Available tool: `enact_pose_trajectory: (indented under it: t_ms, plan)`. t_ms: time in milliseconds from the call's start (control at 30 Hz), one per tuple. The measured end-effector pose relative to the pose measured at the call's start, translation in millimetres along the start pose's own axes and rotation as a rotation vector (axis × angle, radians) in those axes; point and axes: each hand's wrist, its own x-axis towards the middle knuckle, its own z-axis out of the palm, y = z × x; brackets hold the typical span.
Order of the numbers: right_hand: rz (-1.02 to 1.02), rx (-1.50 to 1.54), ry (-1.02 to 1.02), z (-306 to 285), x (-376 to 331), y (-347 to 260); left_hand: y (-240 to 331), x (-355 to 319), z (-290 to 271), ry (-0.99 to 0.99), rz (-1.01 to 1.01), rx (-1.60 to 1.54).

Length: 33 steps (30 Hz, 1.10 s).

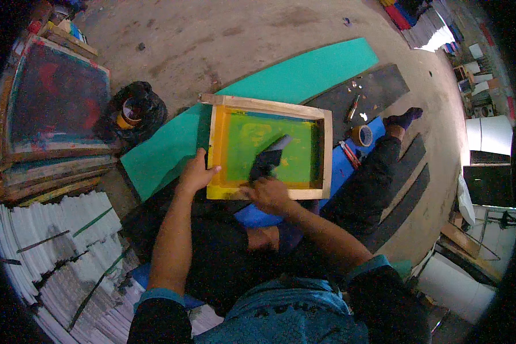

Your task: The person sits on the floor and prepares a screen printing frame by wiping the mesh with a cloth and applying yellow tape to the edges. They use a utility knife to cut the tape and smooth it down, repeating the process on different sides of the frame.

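A wooden screen-printing frame (327,155) rests tilted over my lap, its mesh (241,155) green and yellow with a faint lighter pattern. Yellow tape or paint lines its left and lower inner edges. My left hand (197,172) grips the frame's left side, the thumb laid over the wood. Closed at the lower edge of the frame, my right hand (268,195) holds a dark, bent strip-like thing (269,156) with a greyish tip that lies over the mesh. That thing is blurred, and I cannot make out its exact kind.
Beneath lie a green sheet (304,71), a dark board (378,89) with a cutter knife (354,108), and a tape roll (361,136). A black bag (146,109) and stacked screens (57,97) stand left, above bundled white sheets (69,229). My outstretched leg (367,183) occupies the right.
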Motion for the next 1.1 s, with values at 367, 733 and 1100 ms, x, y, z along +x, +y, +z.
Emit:
enact_pose_trajectory:
  t_ms: [367,733,1100]
  plan:
    - [0.086,0.239,-0.081,-33,12,-31,0,-1,-4,-0.018,-0.032,-0.044]
    - [0.436,-0.019,-0.186,-44,-67,87,15,-7,-8,-0.037,-0.120,-0.038]
    - [-0.134,0.435,0.285,-8,17,43,4,-5,-4,-0.008,-0.085,-0.032]
